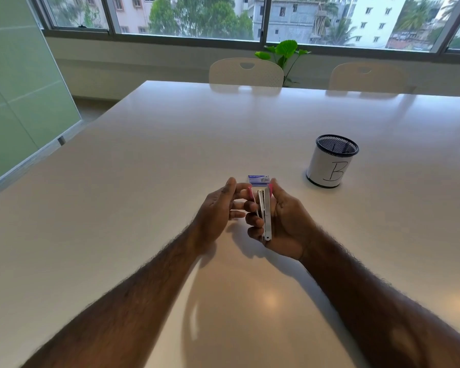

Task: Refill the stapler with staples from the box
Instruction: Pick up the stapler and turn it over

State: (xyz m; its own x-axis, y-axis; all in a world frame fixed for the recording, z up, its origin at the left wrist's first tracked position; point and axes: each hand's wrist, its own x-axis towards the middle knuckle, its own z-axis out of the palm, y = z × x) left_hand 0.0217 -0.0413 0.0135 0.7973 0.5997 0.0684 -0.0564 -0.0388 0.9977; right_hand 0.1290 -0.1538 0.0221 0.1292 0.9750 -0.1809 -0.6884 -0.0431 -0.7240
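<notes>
stapler [265,213]: mid-frame, held above the table, long axis running pretty much near-to-far, pink ends pointing away, top swung open to the left
right hand [287,221]: wrapped around the stapler
left hand [218,205]: fingertips on the opened pink top
count: one stapler, one box [258,179] just behind the hands, one mesh cup [329,162] marked B, two chairs [246,71]
room: glossy white table [144,168], windows across the top

You get soft daylight from the windows [223,19] ahead, scene evenly bright. A warm ceiling-light glare spot sits on the glossy table [268,298], with soft forearm shadows around it. Wide-angle bends the window frame and table edges. Focus is slightly soft overall; forearms blur near the bottom corners.
</notes>
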